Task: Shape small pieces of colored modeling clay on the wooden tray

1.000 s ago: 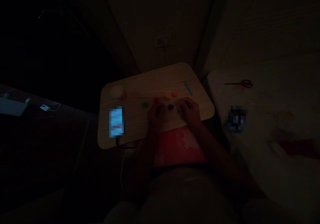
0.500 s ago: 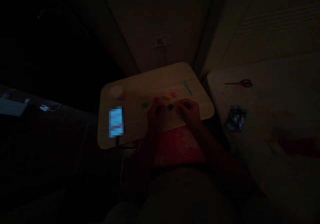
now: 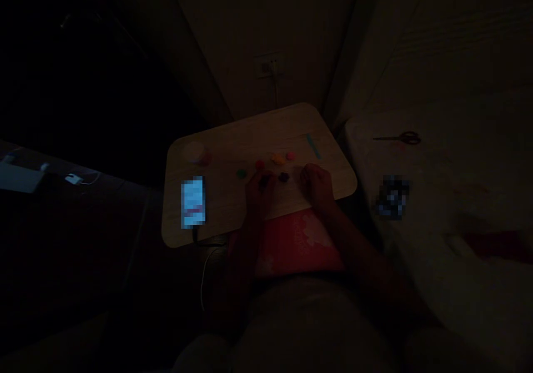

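Note:
In the dim head view my left hand [image 3: 257, 191] is closed at the near side of a small wooden table [image 3: 225, 217], its fingers round a dark lump [image 3: 265, 181] that looks like modelling clay. Just right of it, a second dark lump [image 3: 283, 177] lies on the tabletop. My right hand [image 3: 317, 181] is curled closed farther right, and whatever its fingers hold is hidden. Beyond the hands sit small soft-looking lumps: green [image 3: 241, 173], red [image 3: 260, 164], orange [image 3: 277, 159] and pink [image 3: 290, 155].
A teal flat stick [image 3: 313, 146] lies at the table's right. On the left are a pale-lidded tub [image 3: 195, 152] and a lit phone [image 3: 193, 202] with a cable. Scissors [image 3: 402, 138] and a blurred dark object [image 3: 392, 197] lie on the pale surface at right.
My right hand has drawn slightly right, away from the dark lump on the table, and its fingers have curled in more. My left hand stays nearly in place.

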`<state>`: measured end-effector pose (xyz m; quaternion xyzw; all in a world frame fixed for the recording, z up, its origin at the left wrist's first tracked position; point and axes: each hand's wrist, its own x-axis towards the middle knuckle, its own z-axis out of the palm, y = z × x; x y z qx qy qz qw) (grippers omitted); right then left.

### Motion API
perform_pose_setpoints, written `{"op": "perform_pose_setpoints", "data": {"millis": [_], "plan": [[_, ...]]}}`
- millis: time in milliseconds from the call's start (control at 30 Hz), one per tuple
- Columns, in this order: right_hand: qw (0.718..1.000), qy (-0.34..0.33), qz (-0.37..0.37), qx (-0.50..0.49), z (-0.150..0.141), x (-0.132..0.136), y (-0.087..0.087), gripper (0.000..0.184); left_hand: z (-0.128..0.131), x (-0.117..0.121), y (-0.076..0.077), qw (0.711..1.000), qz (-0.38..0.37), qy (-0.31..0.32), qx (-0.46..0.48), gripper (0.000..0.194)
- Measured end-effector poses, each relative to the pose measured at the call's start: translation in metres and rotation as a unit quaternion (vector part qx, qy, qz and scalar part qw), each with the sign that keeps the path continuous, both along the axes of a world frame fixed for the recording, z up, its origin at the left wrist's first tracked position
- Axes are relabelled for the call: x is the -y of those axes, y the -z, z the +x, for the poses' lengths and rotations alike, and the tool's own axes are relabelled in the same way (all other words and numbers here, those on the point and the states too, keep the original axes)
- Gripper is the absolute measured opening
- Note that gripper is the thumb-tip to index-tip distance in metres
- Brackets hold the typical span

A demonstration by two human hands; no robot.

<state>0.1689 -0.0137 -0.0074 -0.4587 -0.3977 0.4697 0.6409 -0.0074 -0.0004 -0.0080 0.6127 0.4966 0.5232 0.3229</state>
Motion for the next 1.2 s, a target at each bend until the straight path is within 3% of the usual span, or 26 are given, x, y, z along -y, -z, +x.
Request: {"op": "perform_pose_setpoints", "data": {"millis": [467,800,967,1200], "plan": [[0.999,-0.016,-0.029,-0.024,0.0,-0.003,0.005,0.031,0.001,0.001,-0.004,1.0,-0.016,0.007,-0.007,0.015],[0.999,0.008,-0.047,0.012,-0.003,0.001,-0.005,0.021,0.001,0.003,-0.008,1.0,-0.013,0.009,-0.008,0.016],[0.999,0.015,-0.031,0.025,-0.002,0.002,-0.007,0.02,0.002,0.003,-0.008,1.0,-0.016,0.007,0.001,0.015],[0.998,0.026,-0.016,0.061,0.001,0.005,-0.009,0.039,0.001,0.002,-0.004,1.0,-0.011,0.001,-0.004,0.015]]}}
